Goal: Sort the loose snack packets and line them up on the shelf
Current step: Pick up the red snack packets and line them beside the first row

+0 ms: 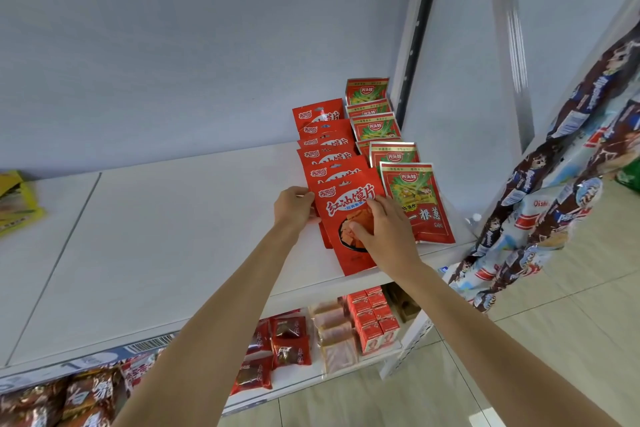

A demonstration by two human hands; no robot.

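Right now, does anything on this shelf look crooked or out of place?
The front plain red snack packet sits askew: it tilts and its lower edge overhangs the white shelf lip, unlike the row behind it. Both hands are on it, left hand at its edge, right hand across its front.

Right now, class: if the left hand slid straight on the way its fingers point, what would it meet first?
The left hand points right, its fingers already at the left edge of the front red packet. It would press into that packet first; the right hand lies further along, probably next.
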